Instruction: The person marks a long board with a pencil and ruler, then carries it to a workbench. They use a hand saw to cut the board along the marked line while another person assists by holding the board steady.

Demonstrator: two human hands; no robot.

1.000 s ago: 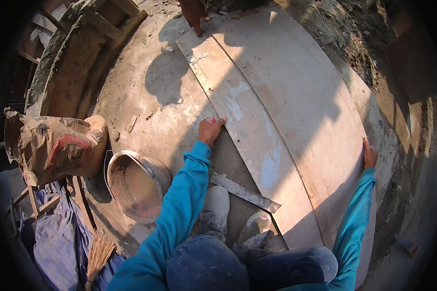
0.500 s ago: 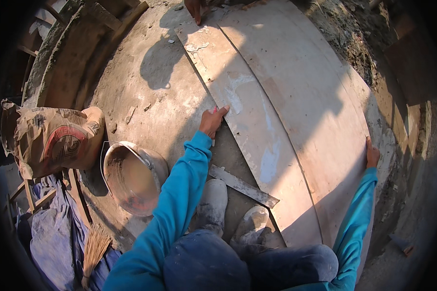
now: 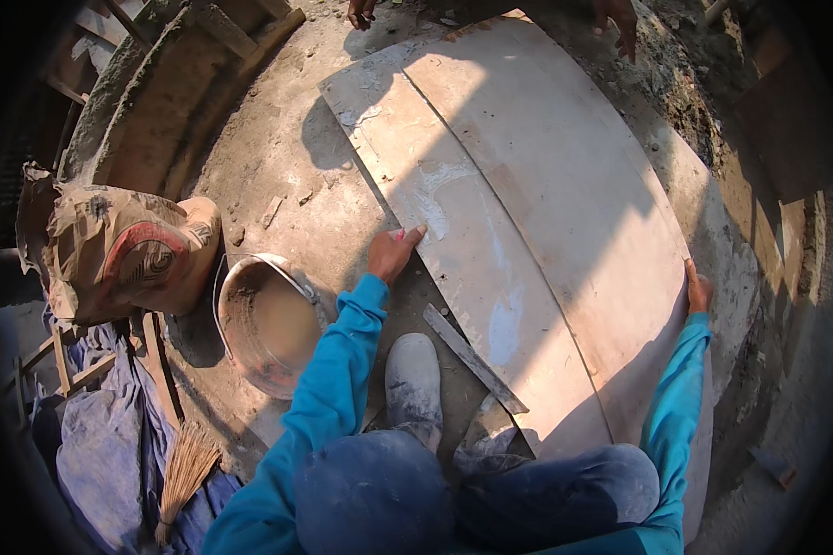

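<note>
A large, pale pinkish-beige board [image 3: 565, 185] lies across the ground in front of me, partly in shadow. A long dark seam divides it from a narrower left strip [image 3: 472, 264], which carries white smears. My left hand [image 3: 393, 252] is closed over the strip's left edge, thumb on top, fingers partly hidden; a small pink thing shows in that hand. At the board's right edge, my right hand [image 3: 699, 287] grips with its fingers partly out of sight. A flat, dusty strip of wood or metal [image 3: 472, 358] lies against the near left edge, beside my shoes.
A bucket [image 3: 270, 324] of murky liquid stands left of my arm. Beyond it are a brown paper cement bag [image 3: 130, 254], blue cloth [image 3: 111, 444] and a straw broom [image 3: 187, 467]. Another person's hands [image 3: 361, 13] [image 3: 617, 26] hang at the far side.
The board's far end has shifted nearer and to the left, with both my hands on it. The other person's hand has come off the far corner. The loose strip has turned steeper.
</note>
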